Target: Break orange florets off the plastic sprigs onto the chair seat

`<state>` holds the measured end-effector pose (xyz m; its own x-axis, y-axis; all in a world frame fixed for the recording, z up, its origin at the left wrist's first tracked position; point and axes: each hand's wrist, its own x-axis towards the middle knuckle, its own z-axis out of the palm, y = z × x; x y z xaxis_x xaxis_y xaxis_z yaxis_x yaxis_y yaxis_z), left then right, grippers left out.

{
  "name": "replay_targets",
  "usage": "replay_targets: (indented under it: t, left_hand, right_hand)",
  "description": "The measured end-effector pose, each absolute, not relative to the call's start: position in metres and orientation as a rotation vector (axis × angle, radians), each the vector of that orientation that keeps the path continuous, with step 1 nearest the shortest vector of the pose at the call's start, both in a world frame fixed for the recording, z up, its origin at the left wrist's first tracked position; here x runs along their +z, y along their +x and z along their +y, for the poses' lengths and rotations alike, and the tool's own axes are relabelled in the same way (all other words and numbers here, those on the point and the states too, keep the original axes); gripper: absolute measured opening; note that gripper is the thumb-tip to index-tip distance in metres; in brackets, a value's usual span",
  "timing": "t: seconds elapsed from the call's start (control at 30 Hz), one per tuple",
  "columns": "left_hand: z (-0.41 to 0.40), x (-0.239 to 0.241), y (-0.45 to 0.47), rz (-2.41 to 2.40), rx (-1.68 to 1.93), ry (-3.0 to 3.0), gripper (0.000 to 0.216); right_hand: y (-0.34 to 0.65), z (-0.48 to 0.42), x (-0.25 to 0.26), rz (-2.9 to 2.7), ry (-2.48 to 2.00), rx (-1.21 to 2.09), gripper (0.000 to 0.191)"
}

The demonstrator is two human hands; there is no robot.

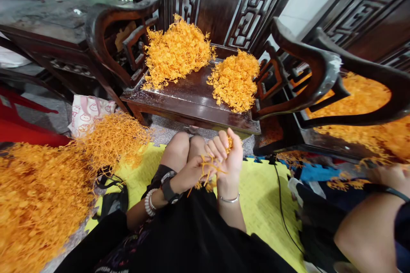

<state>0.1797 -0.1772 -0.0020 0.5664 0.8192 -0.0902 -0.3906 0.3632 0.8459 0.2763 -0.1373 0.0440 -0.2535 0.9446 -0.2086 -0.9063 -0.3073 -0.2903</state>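
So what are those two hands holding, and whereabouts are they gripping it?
Both hold one small bunch of thin orange strands. The right hand pinches its upper end between curled fingers; the left hand grips the lower part, loose ends dangling below.

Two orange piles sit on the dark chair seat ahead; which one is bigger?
The left pile, heaped against the chair's back corner, is bigger and taller. The right pile is smaller and sits nearer the seat's front edge.

No readable text, labels, brands or numbers anywhere in view.
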Motion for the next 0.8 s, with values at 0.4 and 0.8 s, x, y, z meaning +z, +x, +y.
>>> replay_targets:
  t: [0.4, 0.8]
  left_hand:
    - [-0.201, 0.008, 0.175, 0.287, 0.712, 0.993, 0.04]
    - [-0.193, 0.027, 0.183, 0.297, 0.701, 1.092, 0.043]
  right_hand:
    - [0.297, -0.17, 0.069, -0.796, -0.036, 1.861, 0.05]
    - [0.301, -0.16, 0.093, -1.088, 0.066, 1.724, 0.06]
